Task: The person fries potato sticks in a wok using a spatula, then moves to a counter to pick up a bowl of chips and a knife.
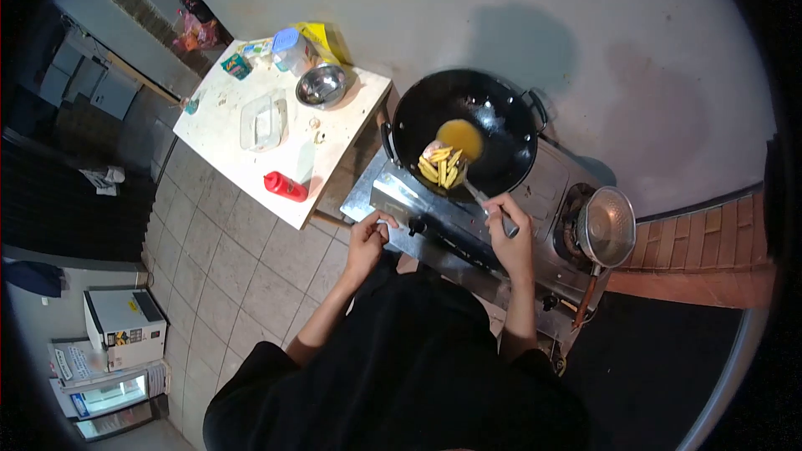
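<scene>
A black two-handled wok sits on the stove, with yellow oil pooled at its bottom. Cut potato fries lie in a heap on its near side, beside a pale lump I cannot identify. My right hand is closed around the handle of a metal cooking utensil, whose head is among the fries and partly hidden. My left hand is loosely curled with nothing visible in it, at the stove's left front corner, close to a black knob.
To the right, a metal saucepan with a wooden handle stands on the other burner of the steel stove. The white table at left bears a red squeeze bottle, a clear container and a steel bowl. A wall rises behind the wok.
</scene>
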The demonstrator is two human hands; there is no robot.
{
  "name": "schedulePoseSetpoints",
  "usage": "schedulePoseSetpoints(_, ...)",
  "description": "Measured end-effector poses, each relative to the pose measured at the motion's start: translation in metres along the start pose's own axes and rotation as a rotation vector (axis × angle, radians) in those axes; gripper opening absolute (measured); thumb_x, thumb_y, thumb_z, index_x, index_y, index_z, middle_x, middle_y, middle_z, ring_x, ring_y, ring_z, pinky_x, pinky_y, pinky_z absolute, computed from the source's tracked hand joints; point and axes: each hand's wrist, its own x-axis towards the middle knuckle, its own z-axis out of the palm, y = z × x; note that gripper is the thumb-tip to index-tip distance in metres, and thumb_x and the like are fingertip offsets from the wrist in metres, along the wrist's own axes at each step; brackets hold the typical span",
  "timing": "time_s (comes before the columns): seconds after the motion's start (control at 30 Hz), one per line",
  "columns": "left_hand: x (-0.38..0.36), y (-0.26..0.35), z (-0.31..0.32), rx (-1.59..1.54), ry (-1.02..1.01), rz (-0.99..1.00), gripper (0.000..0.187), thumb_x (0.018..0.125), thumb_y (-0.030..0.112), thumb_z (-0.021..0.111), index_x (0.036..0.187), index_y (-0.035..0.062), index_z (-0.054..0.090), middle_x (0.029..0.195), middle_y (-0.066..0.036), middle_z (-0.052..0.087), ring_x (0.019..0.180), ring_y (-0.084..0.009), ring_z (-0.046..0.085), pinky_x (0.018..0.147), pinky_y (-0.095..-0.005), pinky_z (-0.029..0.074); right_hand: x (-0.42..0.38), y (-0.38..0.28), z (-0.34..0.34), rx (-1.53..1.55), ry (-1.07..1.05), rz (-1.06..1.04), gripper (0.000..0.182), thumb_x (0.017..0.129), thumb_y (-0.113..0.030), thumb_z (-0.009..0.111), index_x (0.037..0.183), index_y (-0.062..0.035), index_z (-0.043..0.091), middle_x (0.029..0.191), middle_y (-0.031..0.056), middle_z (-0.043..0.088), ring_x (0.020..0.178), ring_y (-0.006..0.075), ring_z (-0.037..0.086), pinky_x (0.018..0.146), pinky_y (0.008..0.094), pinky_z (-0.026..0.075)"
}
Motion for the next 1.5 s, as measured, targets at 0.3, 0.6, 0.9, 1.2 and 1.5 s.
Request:
schedulePoseSetpoints(0.3,-0.005,0.003,0.001,-0.027,0.044,0.000,0.041,0.070,-0.015,0.029,0.092,-0.0016,0.060,0.059,0.006,0.035,0.053,-0.0041,0.028,0.050,-0.0235,0.020,0.000,0.002,-0.017,0.046,-0.013,0.018,0.010,0.092,-0.006,0.053,0.090,0.0018,0.060,0.074,0.0076,0.061,0.070,0.0112,0.058,0.069,0.0262,0.045)
schedulePoseSetpoints(0.6,-0.003,0.010,-0.004,-0.012,0.043,-0.007,0.037,0.071,-0.013,0.032,0.091,0.0015,0.059,0.061,0.006,0.041,0.055,-0.0033,0.035,0.051,-0.0210,0.024,0.008,-0.008,-0.024,0.038,-0.057,0.050,0.011,0.092,-0.007,0.053,0.089,0.0004,0.060,0.068,0.0059,0.056,0.066,0.0092,0.054,0.066,0.0255,0.044)
schedulePoseSetpoints(0.9,-0.007,0.011,0.000,-0.046,0.036,-0.019,0.038,0.071,-0.014,0.031,0.093,0.0011,0.059,0.060,0.005,0.041,0.054,-0.0035,0.034,0.050,-0.0206,0.024,0.004,-0.008,-0.019,-0.009,-0.031,-0.039,0.010,0.091,-0.006,0.053,0.089,0.0022,0.058,0.078,0.0130,0.063,0.076,0.0187,0.065,0.075,0.0302,0.047)
schedulePoseSetpoints(1.2,-0.003,0.010,0.001,-0.034,0.012,-0.020,0.037,0.072,-0.013,0.032,0.093,0.0007,0.058,0.060,0.005,0.040,0.053,-0.0036,0.034,0.050,-0.0208,0.025,0.001,-0.009,-0.020,-0.002,-0.025,-0.052,0.009,0.090,-0.005,0.053,0.089,0.0022,0.058,0.081,0.0141,0.065,0.082,0.0234,0.067,0.078,0.0319,0.048)
schedulePoseSetpoints(1.5,-0.003,0.010,0.007,-0.064,0.022,-0.010,0.039,0.070,-0.014,0.030,0.092,-0.0014,0.059,0.057,0.006,0.036,0.051,-0.0039,0.028,0.049,-0.0230,0.019,-0.003,-0.007,-0.020,-0.016,-0.023,-0.042,0.008,0.090,-0.005,0.053,0.088,0.0014,0.058,0.081,0.0138,0.065,0.081,0.0242,0.067,0.078,0.0326,0.048)
